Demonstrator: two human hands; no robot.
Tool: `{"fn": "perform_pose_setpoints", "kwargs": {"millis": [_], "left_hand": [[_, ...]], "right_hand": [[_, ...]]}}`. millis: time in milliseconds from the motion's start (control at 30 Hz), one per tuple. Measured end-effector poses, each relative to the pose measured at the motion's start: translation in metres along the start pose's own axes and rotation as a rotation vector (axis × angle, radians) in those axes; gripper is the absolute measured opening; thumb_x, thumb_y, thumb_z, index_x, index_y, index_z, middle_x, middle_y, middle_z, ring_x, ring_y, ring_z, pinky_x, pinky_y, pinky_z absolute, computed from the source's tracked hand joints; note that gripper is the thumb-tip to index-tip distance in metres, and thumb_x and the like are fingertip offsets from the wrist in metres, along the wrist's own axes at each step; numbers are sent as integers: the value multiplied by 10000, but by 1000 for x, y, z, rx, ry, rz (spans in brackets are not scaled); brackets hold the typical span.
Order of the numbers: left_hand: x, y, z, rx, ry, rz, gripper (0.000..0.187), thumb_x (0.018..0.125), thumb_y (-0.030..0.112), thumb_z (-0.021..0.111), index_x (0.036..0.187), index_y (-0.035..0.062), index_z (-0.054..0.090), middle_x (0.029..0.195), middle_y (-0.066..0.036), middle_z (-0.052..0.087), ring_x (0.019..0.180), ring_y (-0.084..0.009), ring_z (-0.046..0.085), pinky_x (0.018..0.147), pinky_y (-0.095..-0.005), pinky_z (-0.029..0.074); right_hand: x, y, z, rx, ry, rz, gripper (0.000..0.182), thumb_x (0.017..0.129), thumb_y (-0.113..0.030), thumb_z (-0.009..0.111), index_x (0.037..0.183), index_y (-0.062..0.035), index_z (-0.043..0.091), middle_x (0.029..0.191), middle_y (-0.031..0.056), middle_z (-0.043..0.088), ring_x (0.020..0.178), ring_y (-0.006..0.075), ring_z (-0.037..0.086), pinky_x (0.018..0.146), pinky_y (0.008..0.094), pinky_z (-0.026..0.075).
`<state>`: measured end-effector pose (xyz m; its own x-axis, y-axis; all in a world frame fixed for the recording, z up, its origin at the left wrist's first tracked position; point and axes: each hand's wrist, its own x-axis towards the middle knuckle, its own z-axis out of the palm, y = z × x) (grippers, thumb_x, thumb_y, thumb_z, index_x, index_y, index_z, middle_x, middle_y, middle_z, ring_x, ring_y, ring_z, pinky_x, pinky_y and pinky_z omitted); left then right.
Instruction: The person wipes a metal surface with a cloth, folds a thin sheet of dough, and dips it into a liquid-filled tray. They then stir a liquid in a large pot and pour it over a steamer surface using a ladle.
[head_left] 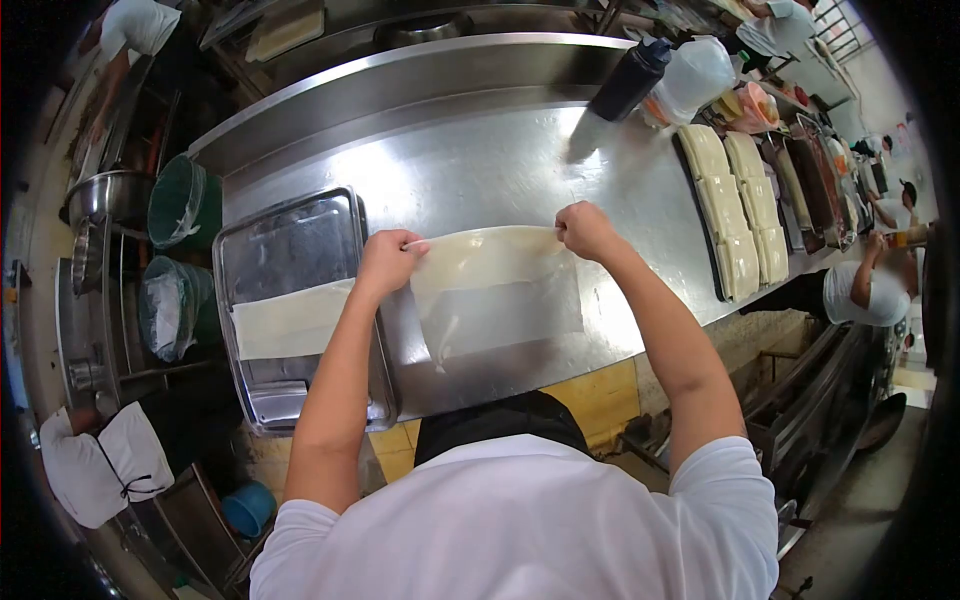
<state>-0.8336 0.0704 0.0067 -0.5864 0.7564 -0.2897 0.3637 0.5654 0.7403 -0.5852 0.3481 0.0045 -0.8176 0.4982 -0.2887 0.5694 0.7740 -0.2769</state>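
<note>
A thin, pale sheet of dough (490, 262) is stretched between my two hands over the steel table. My left hand (390, 264) pinches its upper left corner, and my right hand (587, 231) is closed on the upper right corner. Below the pale part, a greyer, see-through rectangle (505, 320) shows against the metal. Left of it, partly behind my left forearm, another pale dough sheet (290, 322) lies across a metal tray (290, 235).
Folded dough pieces fill a dark tray (716, 262) at the right of the table (450, 150). A dark bottle (630, 80) and a clear plastic container (692, 78) stand at the back. Green bins (180, 205) are on the left. Other people (858, 290) work around the room.
</note>
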Motion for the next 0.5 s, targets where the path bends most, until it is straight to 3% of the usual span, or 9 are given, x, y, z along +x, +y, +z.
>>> {"fn": "perform_pose_setpoints", "kwargs": {"millis": [233, 500], "left_hand": [[-32, -11, -2, -147, 90, 111, 178, 901, 138, 745, 1009, -3, 766, 854, -91, 768, 749, -141, 674, 707, -319, 532], [-98, 0, -4, -139, 145, 100, 203, 893, 157, 755, 1037, 14, 766, 906, -140, 770, 826, -192, 719, 781, -331, 548]], "right_hand": [[-45, -8, -24, 101, 112, -34, 139, 823, -117, 648, 861, -39, 757, 891, 201, 722, 858, 390, 687, 804, 465, 551], [-118, -20, -30, 193, 278, -10, 117, 808, -111, 702, 870, -27, 756, 879, 200, 711, 854, 390, 681, 780, 468, 539]]}}
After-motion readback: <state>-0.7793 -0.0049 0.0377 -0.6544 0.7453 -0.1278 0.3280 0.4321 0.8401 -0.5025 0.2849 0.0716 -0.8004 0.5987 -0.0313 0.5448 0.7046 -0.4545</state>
